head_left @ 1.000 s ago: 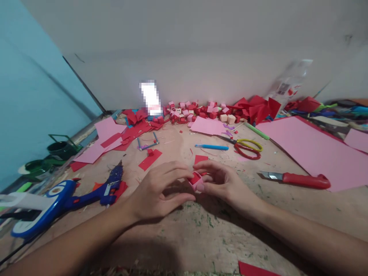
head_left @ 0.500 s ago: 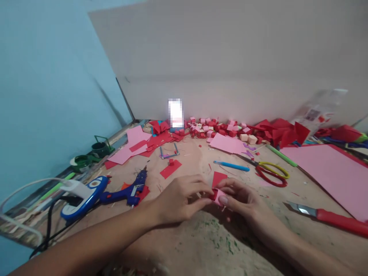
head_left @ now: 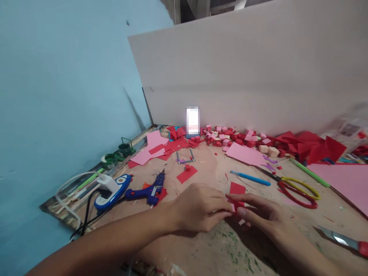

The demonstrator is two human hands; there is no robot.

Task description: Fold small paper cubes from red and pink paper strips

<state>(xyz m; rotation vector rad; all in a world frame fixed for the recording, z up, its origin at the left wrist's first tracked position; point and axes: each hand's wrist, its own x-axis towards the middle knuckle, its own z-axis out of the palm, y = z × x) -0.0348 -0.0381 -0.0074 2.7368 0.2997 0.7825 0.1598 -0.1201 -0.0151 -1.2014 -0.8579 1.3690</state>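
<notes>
Low over the table's near middle, my left hand and my right hand meet around a small red and pink paper piece. Both hands are closed on it with fingertips and thumbs, and much of it is hidden behind the fingers. Just beyond the fingers lies a flat red paper rectangle. Farther left, a small red paper cube rests on a red strip.
A blue glue gun and a blue power strip lie left. Scissors, a blue pen-like tool and a utility knife lie right. Small paper cubes and a lit phone line the back board.
The whole view has swung left, so things sit farther right and lower. Both hands still hold the paper piece, which now shows more red and is more covered by the fingers.
</notes>
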